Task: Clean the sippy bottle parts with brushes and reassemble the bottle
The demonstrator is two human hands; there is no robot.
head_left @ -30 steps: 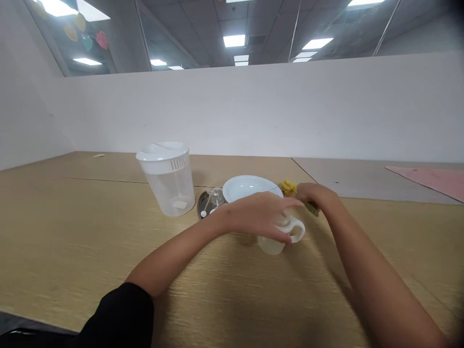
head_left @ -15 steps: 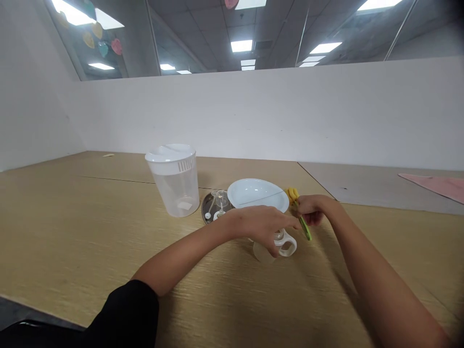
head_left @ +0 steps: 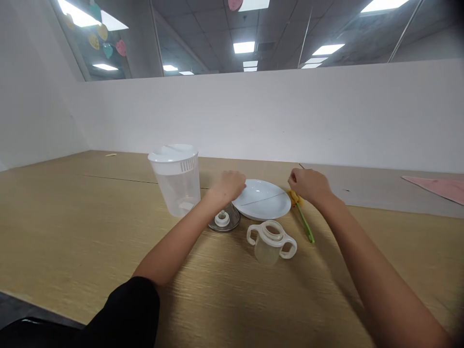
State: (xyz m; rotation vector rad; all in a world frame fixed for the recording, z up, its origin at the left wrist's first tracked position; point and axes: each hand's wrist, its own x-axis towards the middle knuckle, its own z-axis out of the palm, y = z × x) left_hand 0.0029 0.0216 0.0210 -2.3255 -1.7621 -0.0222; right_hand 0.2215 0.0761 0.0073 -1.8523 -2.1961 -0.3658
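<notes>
My left hand [head_left: 230, 186] is curled at the back of a round steel dish [head_left: 232, 223], close to the rim of a white plate [head_left: 263, 200]. A white cap [head_left: 222, 219] sits on the dish. My right hand [head_left: 310, 186] is closed just above a yellow head of a small brush [head_left: 294, 197], whose green handle [head_left: 305, 223] lies on the table. Neither hand visibly holds anything. In front stands a clear two-handled training cup [head_left: 270, 241] with a white collar, touching neither hand.
A clear plastic pitcher [head_left: 176, 181] with a white lid stands left of my left hand. All this rests on a light wood table [head_left: 90, 241]. A grey board [head_left: 362, 191] and a pink sheet [head_left: 438, 188] lie at the right, before a white wall [head_left: 253, 116].
Both hands have let go and moved back from the cup, which now stands alone. The brush lies on the table, out of my right hand. My left hand has moved left over the dish.
</notes>
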